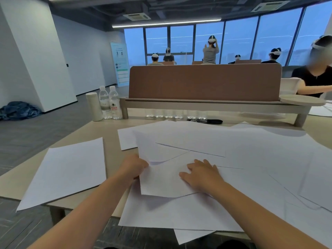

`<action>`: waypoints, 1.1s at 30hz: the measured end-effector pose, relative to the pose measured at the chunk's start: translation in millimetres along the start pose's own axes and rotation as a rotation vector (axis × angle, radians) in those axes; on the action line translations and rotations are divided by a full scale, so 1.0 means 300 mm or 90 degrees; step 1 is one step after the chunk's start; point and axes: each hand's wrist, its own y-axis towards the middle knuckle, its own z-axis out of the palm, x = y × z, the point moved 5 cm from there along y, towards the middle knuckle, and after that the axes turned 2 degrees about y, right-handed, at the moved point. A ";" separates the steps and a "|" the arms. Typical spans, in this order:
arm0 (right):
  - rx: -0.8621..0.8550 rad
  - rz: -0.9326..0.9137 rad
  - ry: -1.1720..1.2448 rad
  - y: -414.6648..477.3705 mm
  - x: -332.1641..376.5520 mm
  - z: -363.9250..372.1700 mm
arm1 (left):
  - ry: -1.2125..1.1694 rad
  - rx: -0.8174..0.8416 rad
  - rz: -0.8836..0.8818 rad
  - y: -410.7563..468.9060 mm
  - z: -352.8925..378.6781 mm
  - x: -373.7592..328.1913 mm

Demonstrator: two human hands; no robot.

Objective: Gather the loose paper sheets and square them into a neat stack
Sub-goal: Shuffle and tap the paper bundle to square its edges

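Several loose white paper sheets (pixel 251 159) lie overlapping at odd angles across the beige table (pixel 115 151). My left hand (pixel 133 166) pinches the left edge of a sheet (pixel 158 182) that lies on top of the pile, and that edge is slightly lifted. My right hand (pixel 201 174) rests flat on the same sheet, fingers spread. A separate neat pile of paper (pixel 70 168) lies to the left, its near corner hanging over the table edge. Some sheets (pixel 190 236) overhang the front edge.
Water bottles (pixel 109 103) and a white cylinder (pixel 93 106) stand at the back left. A brown divider on a raised shelf (pixel 204 83) crosses the back, with small bottles and a black object (pixel 206 121) under it. A person (pixel 316 76) sits at the right.
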 end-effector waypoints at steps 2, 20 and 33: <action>-0.033 -0.008 0.031 0.013 0.002 -0.014 | 0.000 0.014 -0.003 -0.004 0.005 0.001; -0.159 -0.057 0.033 0.180 0.037 -0.082 | -0.170 0.014 -0.039 0.062 -0.008 -0.001; -0.061 -0.050 -0.039 0.194 0.058 -0.032 | -0.079 -0.023 -0.045 0.128 0.005 0.018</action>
